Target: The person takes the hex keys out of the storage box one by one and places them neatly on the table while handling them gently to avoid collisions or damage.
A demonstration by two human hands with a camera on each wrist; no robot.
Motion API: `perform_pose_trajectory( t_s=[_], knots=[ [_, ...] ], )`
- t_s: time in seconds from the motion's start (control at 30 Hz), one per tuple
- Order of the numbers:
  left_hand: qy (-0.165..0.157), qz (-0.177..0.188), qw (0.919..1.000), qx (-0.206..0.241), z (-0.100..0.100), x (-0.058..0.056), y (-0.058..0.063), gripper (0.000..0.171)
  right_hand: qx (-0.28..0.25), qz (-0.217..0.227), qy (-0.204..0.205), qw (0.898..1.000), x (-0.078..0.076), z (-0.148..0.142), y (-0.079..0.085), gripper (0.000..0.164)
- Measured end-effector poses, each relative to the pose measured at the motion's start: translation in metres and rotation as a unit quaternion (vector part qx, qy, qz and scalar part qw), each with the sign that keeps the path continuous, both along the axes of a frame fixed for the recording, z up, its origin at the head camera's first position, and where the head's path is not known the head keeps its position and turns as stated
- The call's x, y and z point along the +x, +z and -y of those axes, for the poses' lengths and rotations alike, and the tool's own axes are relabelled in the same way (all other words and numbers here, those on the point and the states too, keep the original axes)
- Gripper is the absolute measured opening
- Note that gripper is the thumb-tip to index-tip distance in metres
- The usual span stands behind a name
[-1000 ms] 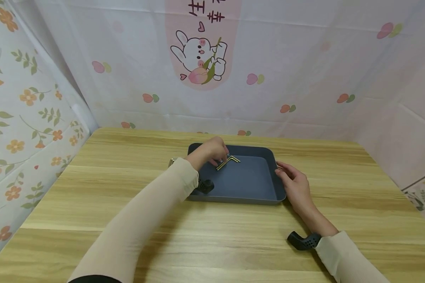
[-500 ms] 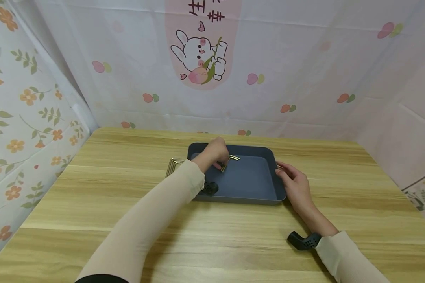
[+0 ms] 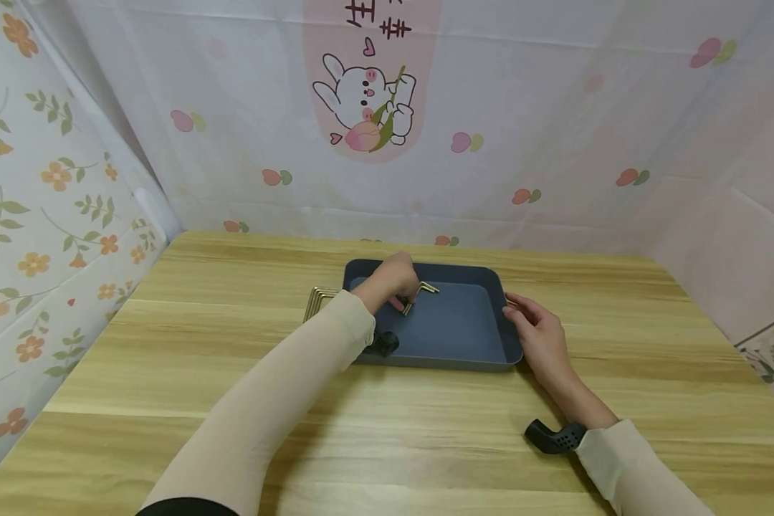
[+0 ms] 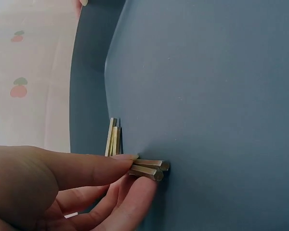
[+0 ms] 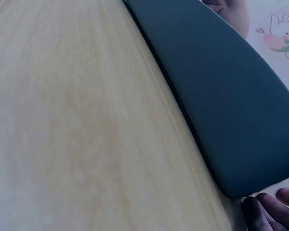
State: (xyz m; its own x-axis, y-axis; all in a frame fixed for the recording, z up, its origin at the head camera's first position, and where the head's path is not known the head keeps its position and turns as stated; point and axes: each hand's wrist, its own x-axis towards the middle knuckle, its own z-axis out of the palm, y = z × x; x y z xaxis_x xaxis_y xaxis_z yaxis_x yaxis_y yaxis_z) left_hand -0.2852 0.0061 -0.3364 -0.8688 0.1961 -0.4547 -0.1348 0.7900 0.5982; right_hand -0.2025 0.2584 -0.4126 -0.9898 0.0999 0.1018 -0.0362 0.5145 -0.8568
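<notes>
In the head view, my left hand (image 3: 396,276) reaches into a blue-grey rectangular tray (image 3: 451,322). Thumb and forefinger pinch a pair of brass hex keys (image 4: 149,168), lying side by side, low over the tray floor in the left wrist view. Their far short arms (image 3: 428,287) stick out beyond the hand in the head view. My right hand (image 3: 542,337) grips the tray's right side, thumb at the rim and fingers along the outer wall. The right wrist view catches a few of these fingers (image 5: 274,209) at the tray's corner.
Left of the tray, several L-shaped brass hex keys (image 3: 319,297) lie nested on the wooden table (image 3: 426,444), partly hidden by the left sleeve (image 3: 284,380). A patterned curtain (image 3: 542,129) hangs behind the table. Black perforated wrist mounts (image 3: 555,437) sit on the wrists.
My left hand has moved slightly right along the hex keys and covers more of them, its fingers now closed on them. The right hand has kept its place at the tray.
</notes>
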Motion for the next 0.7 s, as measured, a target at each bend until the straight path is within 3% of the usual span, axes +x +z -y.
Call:
perform_pose_trajectory(
  t_s=[0.27,0.5,0.7],
  knots=[
    [-0.007,-0.008,0.9997,0.02,0.003,0.001,-0.002,0.017,-0.003,-0.001,0.0,1.0,0.0,0.0,0.001,0.046],
    [-0.019,-0.023,0.9972,0.068,0.007,0.006,-0.002,0.031,-0.004,0.0,-0.001,1.0,0.0,0.0,0.002,0.046],
    [-0.011,-0.029,0.9942,0.103,0.01,0.013,0.001,0.04,0.003,0.005,-0.006,1.0,-0.001,0.001,0.0,0.047]
  ],
)
